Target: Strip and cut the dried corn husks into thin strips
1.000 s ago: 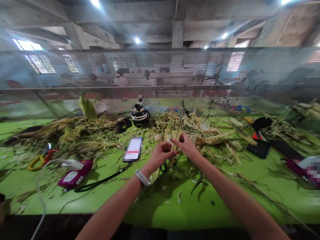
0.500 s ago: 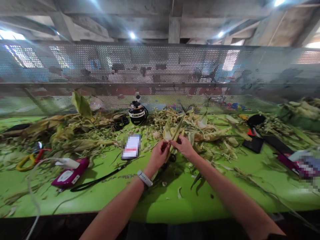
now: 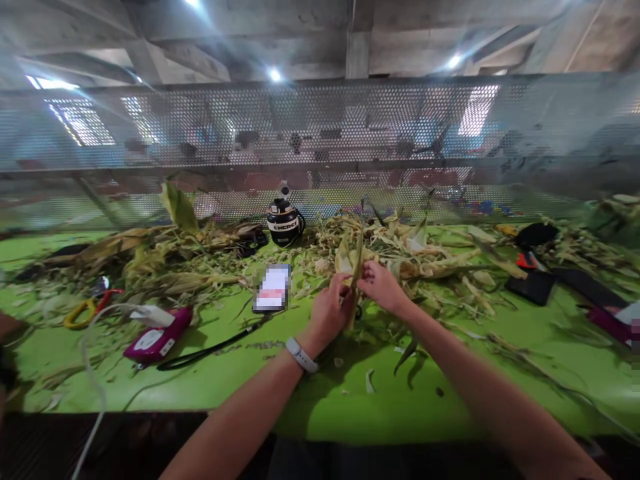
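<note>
A long, narrow piece of corn husk (image 3: pixel 359 257) stands nearly upright between my two hands, above the green table (image 3: pixel 345 413). My left hand (image 3: pixel 329 310), with a pale watch on its wrist, is closed round the husk's lower part. From the other side, my right hand (image 3: pixel 383 288) pinches the husk's edge with thumb and fingertips. Part of a small dark ring-shaped thing (image 3: pixel 358 311) shows just below my hands; the rest of it is hidden. Behind the hands lies a heap of dry husks (image 3: pixel 430 260).
Left of my hands are a phone (image 3: pixel 273 288) on a black strap, a magenta power bank (image 3: pixel 159 340) with a white cable, and yellow-and-red-handled scissors (image 3: pixel 83 313). A black ENERGY jar (image 3: pixel 285 223) stands before the perforated metal screen (image 3: pixel 320 133). More husks (image 3: pixel 140 257) lie left.
The husk has gone from leaning right to nearly upright. My left hand has turned around it, and my right fingers have shifted along its edge. The camera view has also swung slightly.
</note>
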`<control>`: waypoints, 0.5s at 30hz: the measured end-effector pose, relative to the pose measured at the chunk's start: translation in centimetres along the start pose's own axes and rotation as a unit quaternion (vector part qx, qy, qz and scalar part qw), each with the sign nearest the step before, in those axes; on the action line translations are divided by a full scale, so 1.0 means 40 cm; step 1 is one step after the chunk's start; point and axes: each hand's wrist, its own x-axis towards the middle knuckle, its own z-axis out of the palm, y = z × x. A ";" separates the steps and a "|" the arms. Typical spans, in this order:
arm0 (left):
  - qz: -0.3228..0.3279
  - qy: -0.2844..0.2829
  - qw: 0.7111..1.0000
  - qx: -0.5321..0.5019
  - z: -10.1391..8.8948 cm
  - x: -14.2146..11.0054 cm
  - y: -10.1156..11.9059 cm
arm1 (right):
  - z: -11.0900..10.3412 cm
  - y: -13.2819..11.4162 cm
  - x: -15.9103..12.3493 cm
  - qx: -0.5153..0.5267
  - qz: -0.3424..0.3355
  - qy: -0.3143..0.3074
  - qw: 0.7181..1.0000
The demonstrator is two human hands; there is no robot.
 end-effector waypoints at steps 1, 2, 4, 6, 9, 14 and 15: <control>0.030 -0.003 0.999 0.033 0.000 0.000 0.001 | -0.001 -0.001 0.000 -0.011 0.008 0.004 1.000; 0.063 -0.009 0.996 0.068 -0.001 0.001 0.004 | -0.002 -0.002 0.000 -0.016 0.017 0.006 1.000; 0.113 -0.027 0.986 0.116 -0.002 0.000 0.009 | -0.004 -0.007 -0.003 -0.009 0.031 0.005 0.999; 0.136 -0.035 0.981 0.131 -0.001 -0.001 0.013 | -0.004 -0.013 -0.007 -0.001 0.046 0.005 0.999; 0.113 -0.014 0.991 0.071 0.005 0.000 0.011 | -0.004 -0.026 -0.013 -0.007 0.074 0.015 0.997; -0.029 0.020 0.984 -0.177 0.007 0.016 0.004 | -0.008 -0.045 -0.012 0.051 0.090 -0.007 0.995; -0.055 0.018 0.975 -0.215 0.005 0.019 0.004 | -0.009 -0.046 -0.011 0.062 0.084 -0.003 0.995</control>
